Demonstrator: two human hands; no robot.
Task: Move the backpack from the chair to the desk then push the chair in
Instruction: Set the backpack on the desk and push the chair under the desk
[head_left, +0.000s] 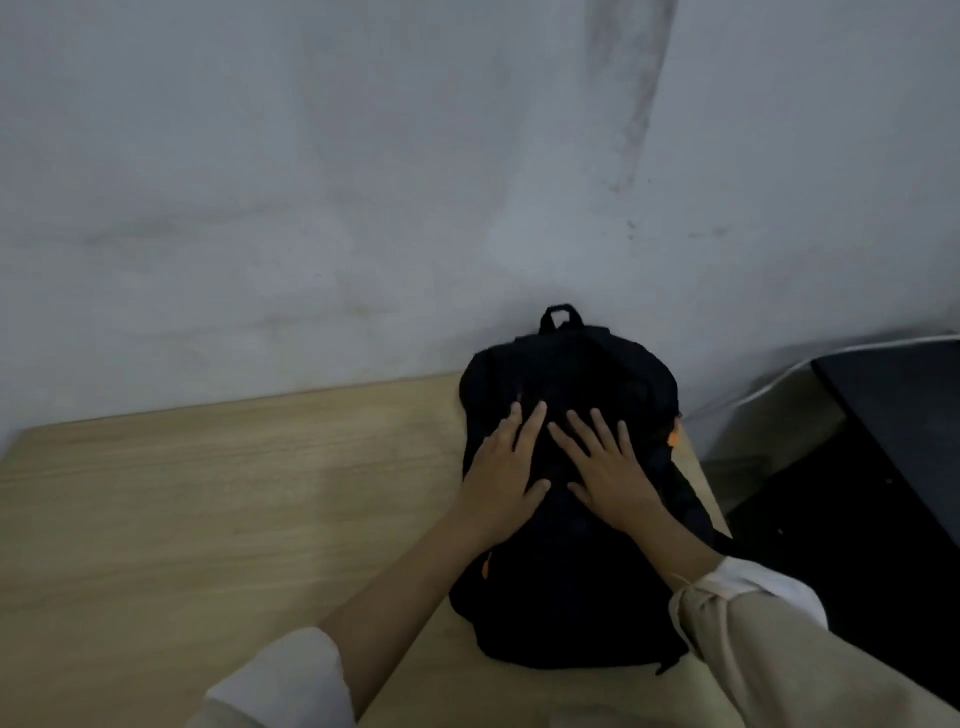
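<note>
A black backpack (571, 374) with small orange accents lies flat on the light wooden desk (234, 493), near the desk's right edge, its top handle pointing at the wall. My left hand (506, 473) rests flat on the bag's front with fingers spread. My right hand (605, 467) lies flat beside it, also with spread fingers. Neither hand grips anything. The chair is out of view.
A grey, stained wall (363, 182) rises directly behind the desk. To the right of the desk stands a dark flat surface (893, 415), with a white cable (810, 358) running along the wall behind it. The desk's left part shows bare wood.
</note>
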